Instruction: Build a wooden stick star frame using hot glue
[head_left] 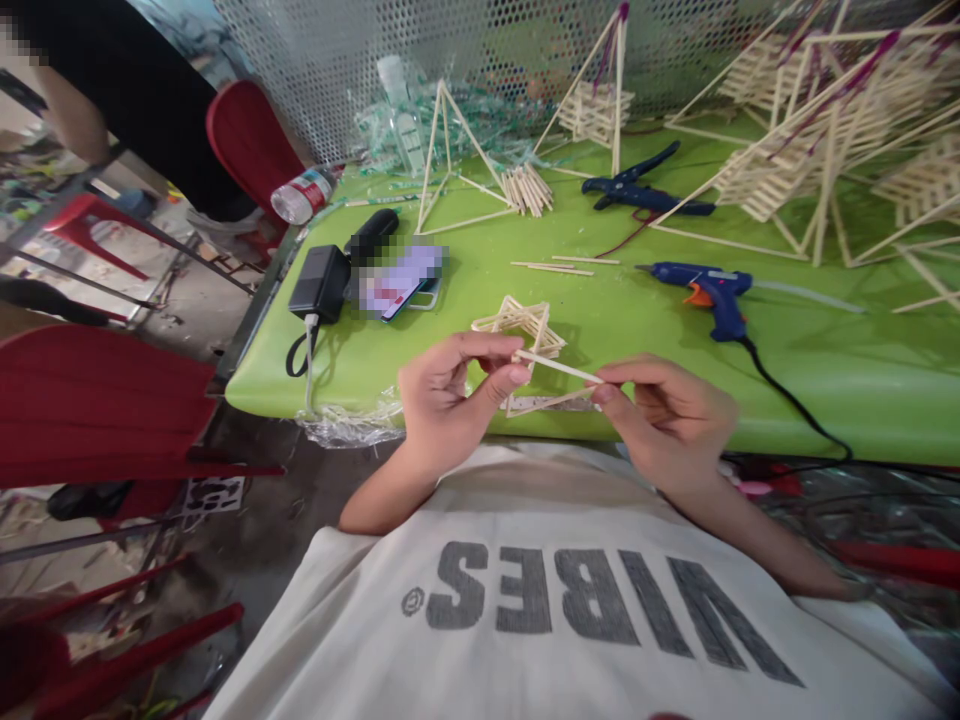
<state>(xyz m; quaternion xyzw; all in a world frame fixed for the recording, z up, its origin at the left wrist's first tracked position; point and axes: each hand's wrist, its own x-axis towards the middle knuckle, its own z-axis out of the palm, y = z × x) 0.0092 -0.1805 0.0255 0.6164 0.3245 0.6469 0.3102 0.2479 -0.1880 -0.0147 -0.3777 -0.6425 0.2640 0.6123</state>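
Between my two hands a thin wooden stick (559, 366) is held up over the table's near edge. My left hand (461, 395) pinches its left end between thumb and forefinger. At the other end, my right hand (667, 415) grips it with thumb and fingertips. A second stick (553, 402) slants from my right fingertips down to the left; whether it is joined to the first, I cannot tell. Just beyond my left hand sits a small stack of crossed sticks (521, 318), partly hidden by my fingers. Loose sticks (564, 267) lie farther back.
A blue glue gun (724, 290) rests at right, its black cord trailing over the green table's (817, 390) front edge. Behind are clamp-like pliers (637, 185), a stick bundle (527, 190) and stick pyramids (810, 130). Leftward are a phone (405, 280), a black charger (320, 283) and red chairs (97, 400).
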